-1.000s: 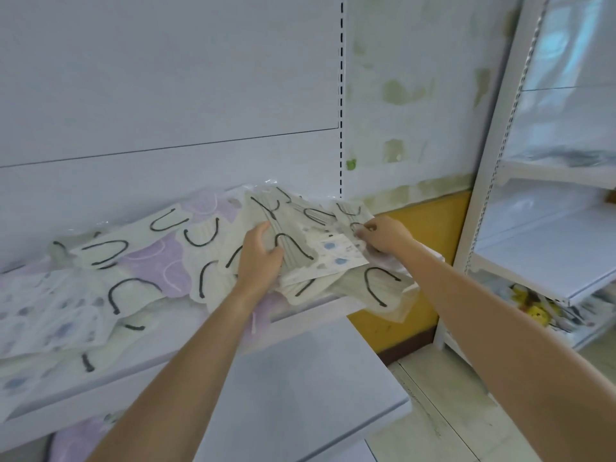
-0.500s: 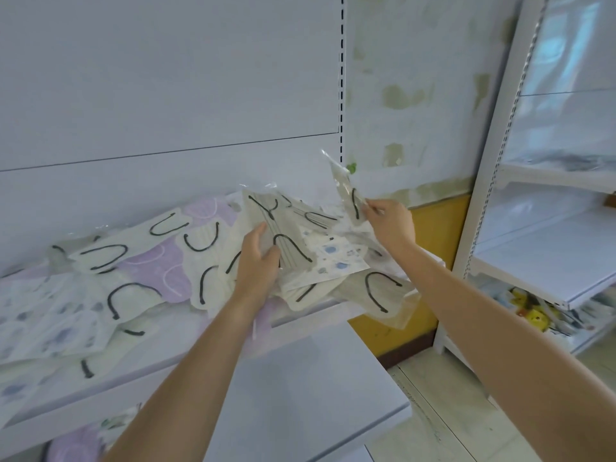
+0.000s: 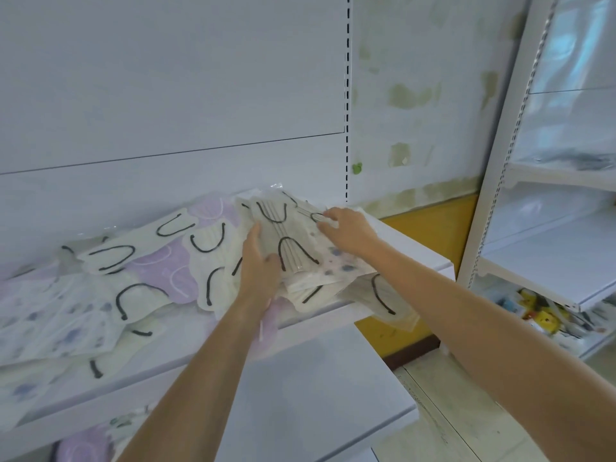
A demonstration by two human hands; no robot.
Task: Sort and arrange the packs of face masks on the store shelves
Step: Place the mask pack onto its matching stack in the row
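Packs (image 3: 143,288) of masks are spread loose and overlapping along the left and middle of the shelf (image 3: 413,248), some hanging over its front lip. Toward the right end a stack (image 3: 311,284) is being gathered. Its left edge is clamped by the left hand (image 3: 261,268), with the thumb laid on top and the fingers tucked beneath. The top pack (image 3: 293,251) is covered at its right side by the right hand (image 3: 350,231), fingers bent down onto it; whether it is pinched or only pressed cannot be told.

The step in hand is judged to be the gathering of like packs into one pile. Next, the pile's edges would need to be squared and another matching pack drawn from the spread at the left.

Half a second ago a single pack was held upright in the right hand, above the stack; it has since been laid flat on top.
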